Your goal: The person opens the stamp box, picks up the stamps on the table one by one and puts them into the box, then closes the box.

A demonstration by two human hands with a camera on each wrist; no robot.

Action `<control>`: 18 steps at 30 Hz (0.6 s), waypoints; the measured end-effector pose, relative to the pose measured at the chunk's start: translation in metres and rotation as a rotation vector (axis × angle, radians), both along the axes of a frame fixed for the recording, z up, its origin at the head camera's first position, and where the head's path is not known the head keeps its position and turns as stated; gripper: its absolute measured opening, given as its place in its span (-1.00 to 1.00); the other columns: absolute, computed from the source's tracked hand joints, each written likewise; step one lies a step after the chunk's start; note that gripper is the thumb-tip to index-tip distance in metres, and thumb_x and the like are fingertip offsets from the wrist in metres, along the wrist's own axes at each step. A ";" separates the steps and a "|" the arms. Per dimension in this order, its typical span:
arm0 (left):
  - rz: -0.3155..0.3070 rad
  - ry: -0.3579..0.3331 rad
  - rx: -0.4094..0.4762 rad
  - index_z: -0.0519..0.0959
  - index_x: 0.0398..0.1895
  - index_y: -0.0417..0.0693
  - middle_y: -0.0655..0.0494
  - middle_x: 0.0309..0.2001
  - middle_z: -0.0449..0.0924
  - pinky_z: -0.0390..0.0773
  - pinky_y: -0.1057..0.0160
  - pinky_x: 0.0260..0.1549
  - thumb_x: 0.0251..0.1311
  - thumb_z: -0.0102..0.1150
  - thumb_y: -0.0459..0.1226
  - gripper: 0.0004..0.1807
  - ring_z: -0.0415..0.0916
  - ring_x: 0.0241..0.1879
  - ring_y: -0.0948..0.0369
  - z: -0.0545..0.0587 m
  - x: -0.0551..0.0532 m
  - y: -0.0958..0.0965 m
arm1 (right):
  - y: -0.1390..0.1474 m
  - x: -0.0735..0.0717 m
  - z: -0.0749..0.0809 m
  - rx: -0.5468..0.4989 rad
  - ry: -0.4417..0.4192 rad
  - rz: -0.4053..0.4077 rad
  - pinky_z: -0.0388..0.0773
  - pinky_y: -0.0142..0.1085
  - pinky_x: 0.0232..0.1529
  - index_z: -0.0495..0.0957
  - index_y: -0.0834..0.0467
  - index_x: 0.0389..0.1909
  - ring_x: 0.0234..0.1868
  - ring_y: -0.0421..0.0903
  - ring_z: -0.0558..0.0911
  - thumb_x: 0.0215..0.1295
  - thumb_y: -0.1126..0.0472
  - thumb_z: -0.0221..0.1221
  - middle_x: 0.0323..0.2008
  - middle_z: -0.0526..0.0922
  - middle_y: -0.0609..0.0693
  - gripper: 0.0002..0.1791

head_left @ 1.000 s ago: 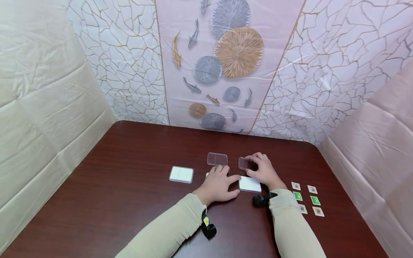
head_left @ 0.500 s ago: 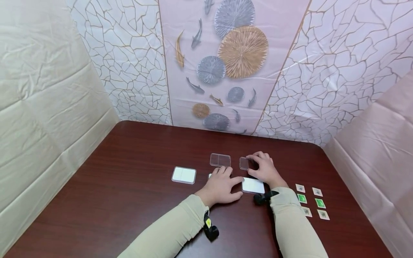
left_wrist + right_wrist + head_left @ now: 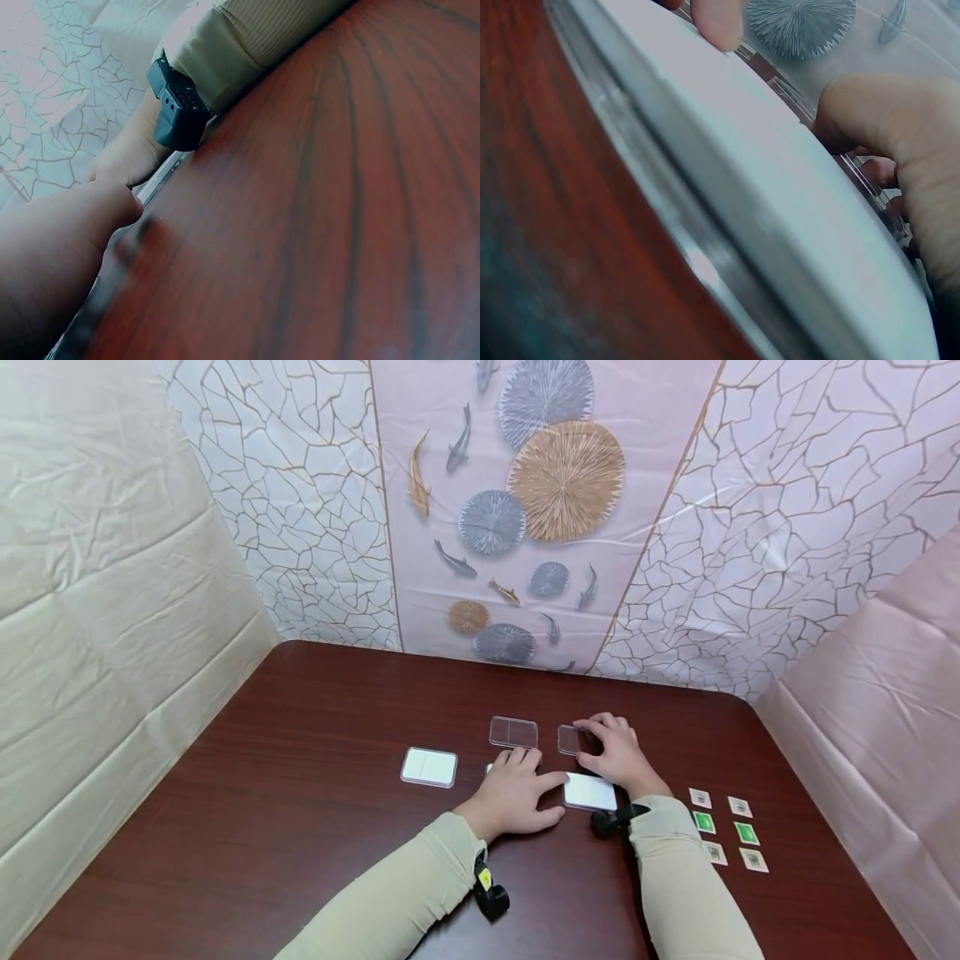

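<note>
My right hand (image 3: pixel 617 752) grips a small clear plastic lid (image 3: pixel 567 740), a finger at its far edge and the thumb at its near edge. Just in front lies a clear case with a white insert (image 3: pixel 589 792), which fills much of the right wrist view. My left hand (image 3: pixel 513 793) rests spread over another white case, mostly hidden beneath it, with one fingertip at the corner of the right-hand case. Behind the left hand's fingers lies a second clear lid (image 3: pixel 513 732). In the left wrist view, a left finger (image 3: pixel 124 206) reaches the case's edge.
A third white case (image 3: pixel 429 767) lies to the left. Several small stamp-like cards, including a green card (image 3: pixel 746 833), lie in two columns at the right, some near the right sleeve (image 3: pixel 667 843). Patterned cloth (image 3: pixel 487 527) hangs behind the dark wooden table (image 3: pixel 247 793).
The head view has shifted slightly, putting the things a little farther right in the picture. Both hands keep the same places on the cases and the lid.
</note>
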State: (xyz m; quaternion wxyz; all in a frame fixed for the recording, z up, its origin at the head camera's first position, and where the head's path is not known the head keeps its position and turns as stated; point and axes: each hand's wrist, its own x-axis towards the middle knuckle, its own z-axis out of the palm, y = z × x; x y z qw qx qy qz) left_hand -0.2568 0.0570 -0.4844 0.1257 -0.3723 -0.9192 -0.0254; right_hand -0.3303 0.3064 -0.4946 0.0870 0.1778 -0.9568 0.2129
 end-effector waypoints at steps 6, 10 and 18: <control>0.004 0.005 -0.005 0.44 0.37 0.50 0.03 0.14 0.42 0.40 -0.02 0.13 0.30 -0.05 0.30 -0.41 0.37 0.09 0.06 -0.002 -0.001 0.000 | 0.000 0.000 -0.001 -0.009 0.001 0.009 0.16 0.18 0.17 0.52 0.11 0.29 0.19 0.24 0.30 0.20 0.11 0.26 0.14 0.43 0.18 -0.41; 0.005 -0.002 -0.006 0.43 0.38 0.50 0.02 0.15 0.41 0.39 -0.02 0.14 0.30 -0.05 0.29 -0.40 0.36 0.08 0.06 -0.003 -0.001 0.001 | 0.000 0.000 -0.001 -0.001 -0.008 0.004 0.15 0.19 0.18 0.51 0.10 0.30 0.20 0.25 0.29 0.21 0.11 0.26 0.15 0.43 0.18 -0.41; -0.006 -0.003 -0.003 0.44 0.38 0.49 0.01 0.13 0.42 0.39 -0.02 0.14 0.30 -0.04 0.28 -0.41 0.36 0.07 0.05 -0.002 -0.001 0.000 | 0.000 -0.001 0.001 0.015 -0.029 -0.005 0.15 0.20 0.21 0.49 0.10 0.32 0.22 0.25 0.28 0.22 0.08 0.25 0.16 0.42 0.17 -0.39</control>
